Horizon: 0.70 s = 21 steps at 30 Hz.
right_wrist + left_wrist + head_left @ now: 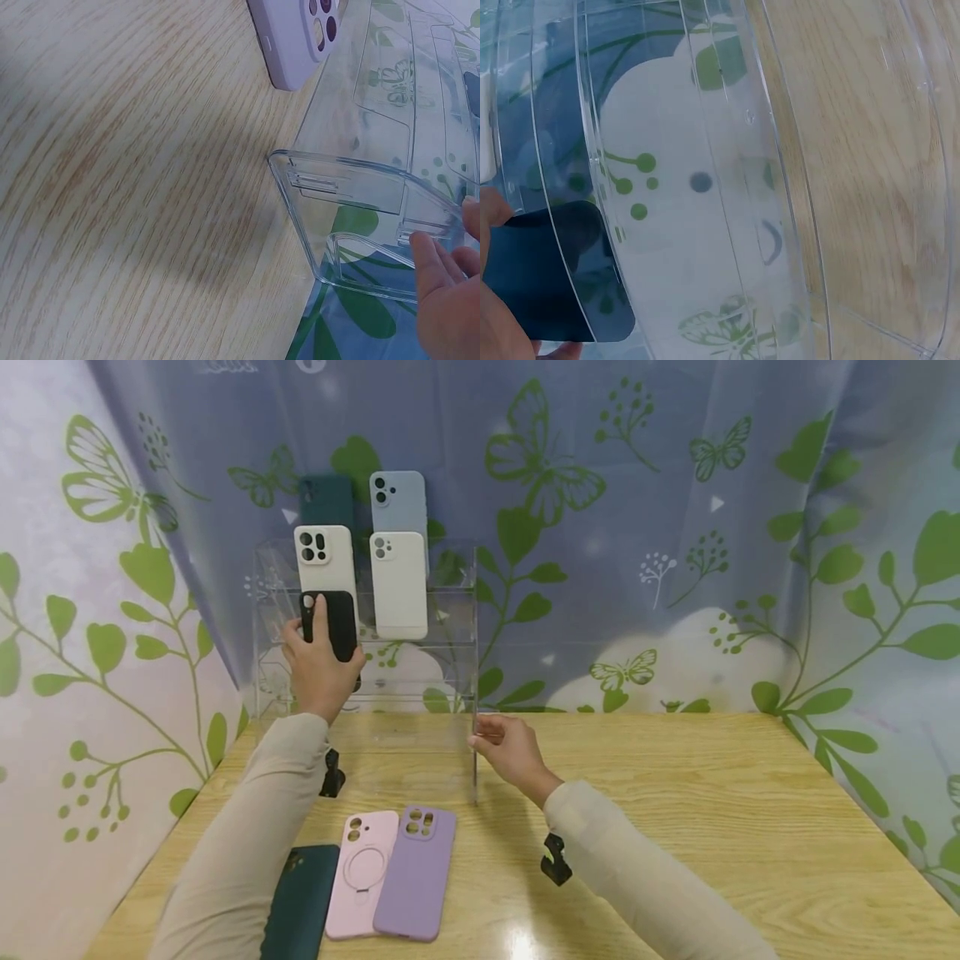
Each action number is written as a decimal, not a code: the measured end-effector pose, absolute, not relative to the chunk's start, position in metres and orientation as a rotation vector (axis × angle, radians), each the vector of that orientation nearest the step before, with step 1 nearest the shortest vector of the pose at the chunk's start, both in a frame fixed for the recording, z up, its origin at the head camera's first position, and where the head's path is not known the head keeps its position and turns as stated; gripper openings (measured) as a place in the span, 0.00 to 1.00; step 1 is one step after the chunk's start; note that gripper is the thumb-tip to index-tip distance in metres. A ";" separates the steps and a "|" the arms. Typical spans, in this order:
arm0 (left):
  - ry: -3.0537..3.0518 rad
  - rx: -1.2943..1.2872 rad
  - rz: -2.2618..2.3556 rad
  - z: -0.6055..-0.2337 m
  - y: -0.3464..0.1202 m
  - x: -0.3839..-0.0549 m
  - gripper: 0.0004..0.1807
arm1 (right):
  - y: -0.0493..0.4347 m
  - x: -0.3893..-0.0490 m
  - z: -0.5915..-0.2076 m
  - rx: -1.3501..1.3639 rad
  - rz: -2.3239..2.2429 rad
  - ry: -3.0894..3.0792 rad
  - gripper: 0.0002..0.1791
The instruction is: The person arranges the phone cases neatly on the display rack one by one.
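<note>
Left hand (322,672) clamped on a black phone case (342,625), forefinger laid along its back, the person holds it at the left of a lower tier; the left wrist view shows its lower end behind a clear strip. Right hand (513,752) pinches the side panel's edge, thumb and bent fingers on either side. A butterfly-and-leaf patterned cloth backdrop (637,535) hangs behind a wood-grain table (675,827). On that stands the clear tiered display stand (408,697), near the cloth. Its top tier carries a dark teal phone case (327,500) at left and a light blue phone case (399,506) at right; below are a white phone case with large camera cutouts (327,578) and a plainer white phone case (400,597). Flat on the table, a purple phone case (415,881) overlaps a pink ring-backed phone case (358,902), beside a dark green phone case (303,902) partly hidden by the left sleeve (232,852).
</note>
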<state>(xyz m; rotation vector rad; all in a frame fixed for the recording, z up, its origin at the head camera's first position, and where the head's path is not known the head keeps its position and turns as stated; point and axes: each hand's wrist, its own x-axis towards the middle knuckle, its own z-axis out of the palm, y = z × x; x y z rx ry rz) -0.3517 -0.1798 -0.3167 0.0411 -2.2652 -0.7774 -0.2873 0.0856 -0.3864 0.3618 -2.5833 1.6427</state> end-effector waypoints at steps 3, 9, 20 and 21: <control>-2.266 0.041 -0.775 -0.316 -0.180 -0.351 0.45 | 0.085 -0.287 -0.386 0.367 1.634 -2.582 0.25; -2.268 0.028 -0.788 -0.315 -0.182 -0.349 0.45 | 0.085 -0.286 -0.385 0.369 1.613 -2.579 0.24; -2.340 -0.039 -0.783 -0.310 -0.194 -0.340 0.49 | 0.084 -0.287 -0.387 0.373 1.628 -2.572 0.24; -2.356 -0.043 -0.783 -0.309 -0.196 -0.338 0.49 | 0.084 -0.287 -0.387 0.372 1.630 -2.571 0.24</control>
